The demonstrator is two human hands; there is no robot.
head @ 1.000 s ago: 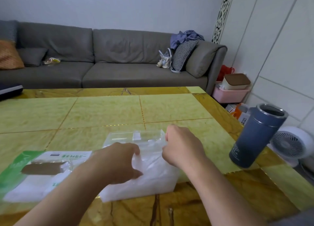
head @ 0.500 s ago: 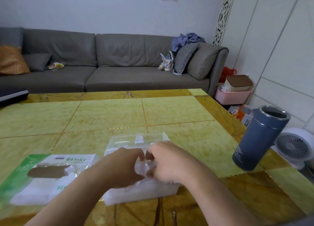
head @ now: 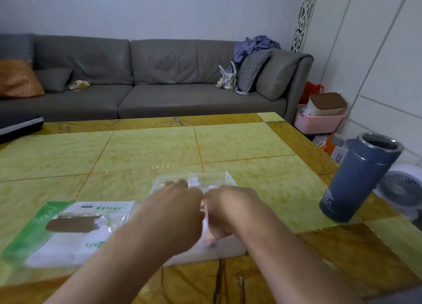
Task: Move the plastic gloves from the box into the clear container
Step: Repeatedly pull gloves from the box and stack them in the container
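The clear container (head: pixel 206 177) sits on the table in front of me, filled with white plastic gloves (head: pixel 228 250) that show through its front wall. My left hand (head: pixel 175 210) and my right hand (head: pixel 229 209) meet over its middle, knuckles touching. Their fingers curl down into the stack and grip the gloves. Both hands hide most of the container's top. The green and white glove box (head: pixel 68 230) lies flat to the left, and more white gloves show at its brown oval opening.
A blue-grey open tumbler (head: pixel 358 178) stands at the table's right edge. A dark flat object (head: pixel 18 125) lies at the far left corner. Beyond the table are a grey sofa (head: pixel 148 82), a pink bin (head: pixel 319 121) and a white fan (head: pixel 402 191).
My hands were apart on the glove stack a second ago. They have come together over the container's middle and pushed the gloves down into it.
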